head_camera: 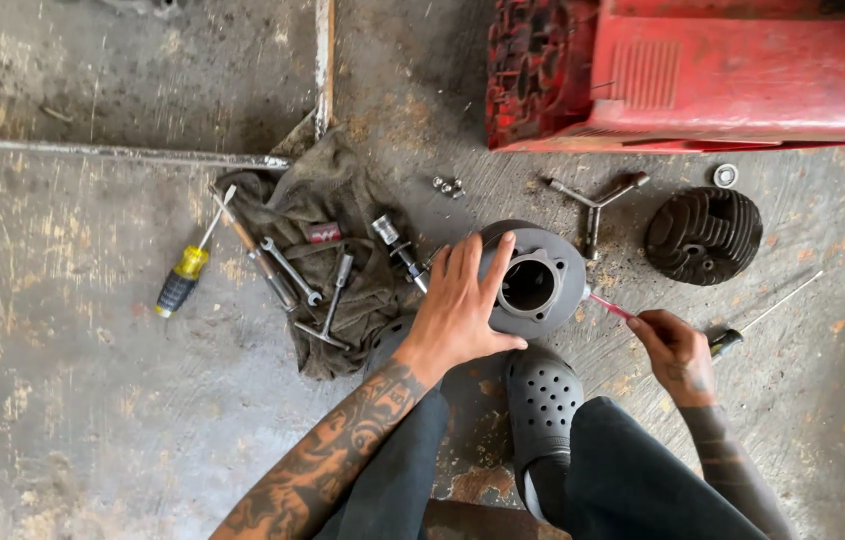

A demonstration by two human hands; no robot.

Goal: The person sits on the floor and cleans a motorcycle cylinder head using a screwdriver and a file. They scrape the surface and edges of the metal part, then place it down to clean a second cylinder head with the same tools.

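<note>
While it stands on the stained concrete floor (83,420) near the middle of the view, a grey metal engine cylinder (543,290) shows its round open bore facing up. The left hand (458,305) lies flat over the cylinder's left side, fingers spread and pointing far, palm pressed against the metal to steady it without closing around it. Its tattooed forearm runs down to the near edge of the view. To the right of the cylinder, the right hand (678,350) is curled shut around a thin red-handled tool (611,307), whose tip touches the cylinder's right edge. The wrist is bent and the forearm comes in from the near right corner.

Just near the cylinder, between the person's dark trouser legs, sits a black perforated clog (543,400). Left of the cylinder a dirty olive rag (328,200) lies on the floor, carrying several wrenches and a T-handle tool (328,310). Further left, apart from the rag, lies a screwdriver with a yellow and black handle (183,275). Far right of the cylinder rests a three-armed socket wrench (595,205), and beside it a dark finned cylinder head (703,235). A long thin screwdriver (768,315) lies just right of the right hand. A red machine body (723,80) fills the far right corner.
</note>
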